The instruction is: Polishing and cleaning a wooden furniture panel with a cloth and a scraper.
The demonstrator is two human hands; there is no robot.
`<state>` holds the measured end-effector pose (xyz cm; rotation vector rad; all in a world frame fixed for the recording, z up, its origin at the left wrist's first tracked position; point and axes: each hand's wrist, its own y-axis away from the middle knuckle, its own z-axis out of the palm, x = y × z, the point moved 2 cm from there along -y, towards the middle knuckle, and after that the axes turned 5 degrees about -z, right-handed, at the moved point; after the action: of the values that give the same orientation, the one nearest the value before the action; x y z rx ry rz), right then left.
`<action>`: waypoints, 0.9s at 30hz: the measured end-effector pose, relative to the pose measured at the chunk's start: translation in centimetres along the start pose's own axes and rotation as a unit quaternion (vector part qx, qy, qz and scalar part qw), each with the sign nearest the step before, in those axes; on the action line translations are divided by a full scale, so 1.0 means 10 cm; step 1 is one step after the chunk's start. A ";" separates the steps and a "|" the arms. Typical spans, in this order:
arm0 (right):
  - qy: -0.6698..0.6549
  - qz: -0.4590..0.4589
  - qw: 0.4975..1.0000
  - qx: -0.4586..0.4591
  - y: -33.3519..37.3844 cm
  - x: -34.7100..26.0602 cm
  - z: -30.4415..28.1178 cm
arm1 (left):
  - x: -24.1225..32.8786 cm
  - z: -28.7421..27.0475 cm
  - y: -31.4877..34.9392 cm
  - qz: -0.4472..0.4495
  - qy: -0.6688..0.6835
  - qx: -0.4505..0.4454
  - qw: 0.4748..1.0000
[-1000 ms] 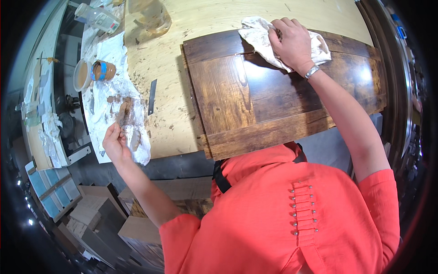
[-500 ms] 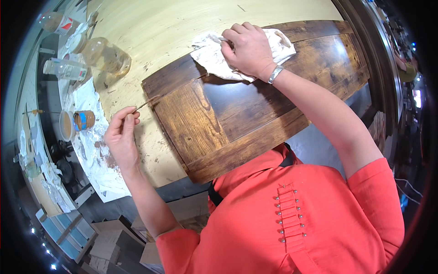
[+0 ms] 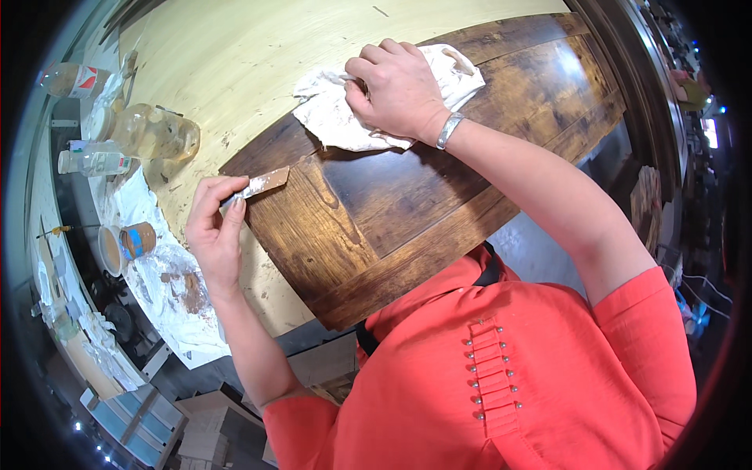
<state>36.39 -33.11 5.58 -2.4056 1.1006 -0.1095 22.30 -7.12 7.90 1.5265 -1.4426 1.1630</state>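
A dark-stained wooden panel [image 3: 439, 176] with framed sections lies across the table in front of me. My left hand [image 3: 217, 227] pinches a thin flat scraper [image 3: 265, 183], its face smeared brown and whitish, just above the panel's left end. I cannot tell if the scraper's tip touches the wood. Farther right, my right hand [image 3: 399, 90] is closed over a bunched white cloth [image 3: 337, 110] resting on the panel's far part. Some of the cloth spreads out on both sides of the hand.
On the left stand several clear plastic bottles, including a large jar [image 3: 157, 135] of yellowish liquid. Nearer are an open brown jar with a blue band [image 3: 138, 240] and a stained white sheet [image 3: 168, 301]. A dark frame [image 3: 646, 94] rises at the right.
My left hand has turned the scraper from edge-on to flat side showing and brought it over the panel's left end. The right hand remains on the cloth; the whole view has shifted slightly.
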 end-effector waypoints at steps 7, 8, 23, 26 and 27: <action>-0.007 0.002 1.000 0.005 0.01 0.00 0.02 | -0.02 0.00 -0.34 0.000 0.035 -0.095 0.995; -0.006 0.004 1.000 0.005 0.02 0.01 0.01 | -0.02 0.01 -0.37 0.001 0.036 -0.097 0.995; 0.002 0.014 1.000 -0.022 0.01 0.00 0.00 | 0.00 0.05 -0.64 -0.052 0.037 -0.148 0.987; 0.003 0.014 1.000 -0.018 0.02 0.01 0.00 | -0.02 0.05 -0.67 -0.055 0.012 -0.158 0.986; 0.002 0.013 1.000 -0.020 0.01 0.00 0.00 | -0.03 0.04 -0.67 -0.059 0.017 -0.155 0.986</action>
<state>36.33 -33.18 5.50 -2.4253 1.1459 -0.0842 28.99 -6.71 7.99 1.3481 -1.4147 0.8441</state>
